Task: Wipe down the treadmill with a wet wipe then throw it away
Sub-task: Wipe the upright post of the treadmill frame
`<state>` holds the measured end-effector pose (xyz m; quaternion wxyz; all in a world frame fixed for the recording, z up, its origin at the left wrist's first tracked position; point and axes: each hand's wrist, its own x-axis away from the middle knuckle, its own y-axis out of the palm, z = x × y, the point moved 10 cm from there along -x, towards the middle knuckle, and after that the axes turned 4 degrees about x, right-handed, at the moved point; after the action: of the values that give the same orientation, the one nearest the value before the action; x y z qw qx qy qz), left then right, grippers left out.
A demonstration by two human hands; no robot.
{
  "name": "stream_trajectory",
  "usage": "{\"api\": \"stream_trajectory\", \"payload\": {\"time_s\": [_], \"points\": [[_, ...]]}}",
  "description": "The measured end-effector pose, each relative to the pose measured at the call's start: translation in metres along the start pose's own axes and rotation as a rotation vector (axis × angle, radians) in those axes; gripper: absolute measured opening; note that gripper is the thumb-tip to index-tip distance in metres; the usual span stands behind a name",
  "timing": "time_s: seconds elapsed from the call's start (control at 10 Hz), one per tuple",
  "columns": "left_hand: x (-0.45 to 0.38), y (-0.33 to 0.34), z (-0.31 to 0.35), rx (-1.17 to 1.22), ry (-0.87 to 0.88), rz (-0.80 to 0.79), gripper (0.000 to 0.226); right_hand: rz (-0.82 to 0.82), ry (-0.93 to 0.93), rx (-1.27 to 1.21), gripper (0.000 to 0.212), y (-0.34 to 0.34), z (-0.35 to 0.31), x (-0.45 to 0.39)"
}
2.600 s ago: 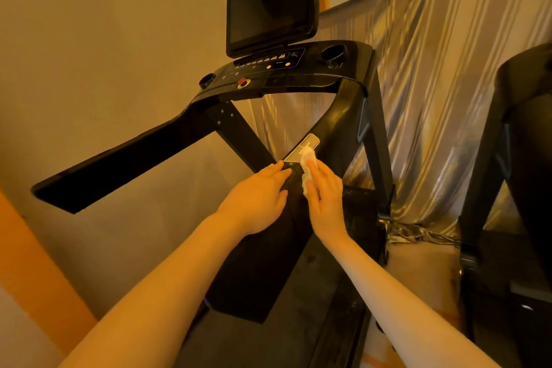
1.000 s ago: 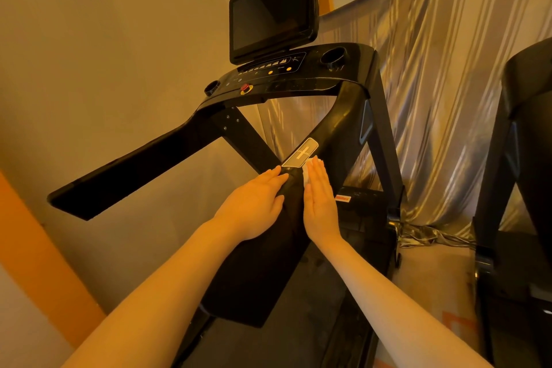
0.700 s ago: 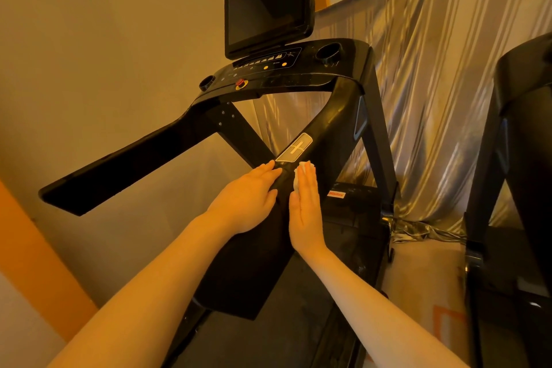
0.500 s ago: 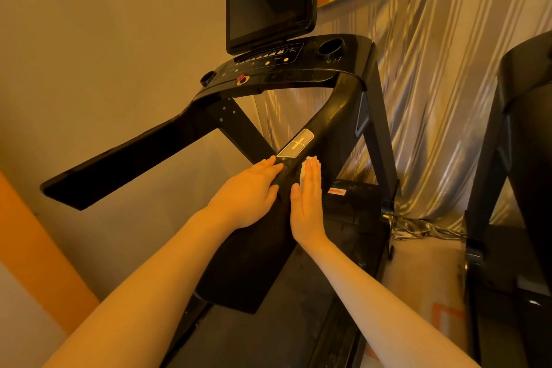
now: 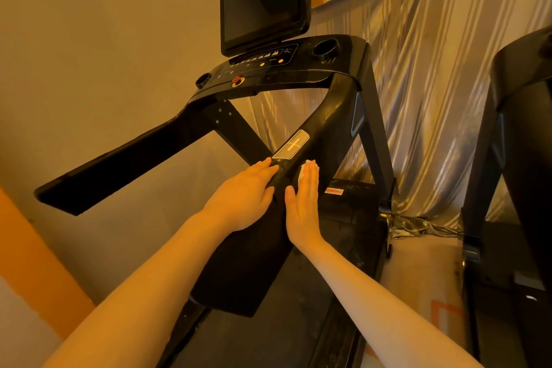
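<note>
Fingers on the right hand are straight and together, pressing a white wet wipe flat against the right side of the treadmill's black handrail; only a bit of the wipe peeks out by the fingertips. The left hand lies flat just across the rail from them, its fingers straight too, holding nothing, tips touching the rail right below the silver sensor plate. Further up past the fingers sits the console with a red stop button, and the dark screen stands above that. Off to the right of the fingers hangs a shiny silver curtain.
</note>
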<state>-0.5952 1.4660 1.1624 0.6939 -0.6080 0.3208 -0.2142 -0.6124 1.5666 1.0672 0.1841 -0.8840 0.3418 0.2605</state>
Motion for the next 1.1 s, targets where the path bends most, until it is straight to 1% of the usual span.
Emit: {"api": "stream_trajectory", "payload": {"time_s": [0.1,0.2,0.3,0.5,0.6,0.7,0.8,0.9,1.0,1.1], "points": [[0.0,0.0,0.0,-0.003,0.002,-0.003,0.052,0.014,0.063,-0.02,0.065,-0.003,0.009,-0.014],[0.001,0.0,0.0,0.0,0.004,-0.008,0.052,0.001,0.141,-0.043,0.072,-0.005,0.019,-0.028],[0.001,0.001,0.0,0.0,0.004,-0.013,0.052,-0.006,0.166,-0.066,0.074,-0.006,0.022,-0.031],[0.001,0.001,0.0,0.0,-0.003,-0.014,0.052,-0.014,0.021,-0.055,0.064,0.001,0.019,0.004],[0.001,0.0,0.0,-0.007,-0.002,-0.016,0.052,0.002,0.085,-0.105,0.061,0.004,0.034,-0.001],[0.001,0.0,0.0,-0.008,-0.001,-0.018,0.051,0.01,0.231,-0.16,0.063,0.001,0.054,-0.017],[0.001,0.0,-0.001,-0.003,-0.001,-0.014,0.051,0.008,0.26,-0.176,0.061,-0.001,0.058,-0.021],[0.001,0.0,-0.002,-0.005,-0.003,-0.009,0.051,-0.011,0.207,-0.153,0.066,0.003,0.05,-0.009],[0.0,0.0,-0.001,0.0,-0.005,-0.007,0.052,-0.025,0.14,-0.113,0.062,0.006,0.047,0.008],[0.0,0.0,0.0,-0.006,-0.006,-0.01,0.052,-0.022,0.117,-0.12,0.06,0.005,0.051,0.008]]}}
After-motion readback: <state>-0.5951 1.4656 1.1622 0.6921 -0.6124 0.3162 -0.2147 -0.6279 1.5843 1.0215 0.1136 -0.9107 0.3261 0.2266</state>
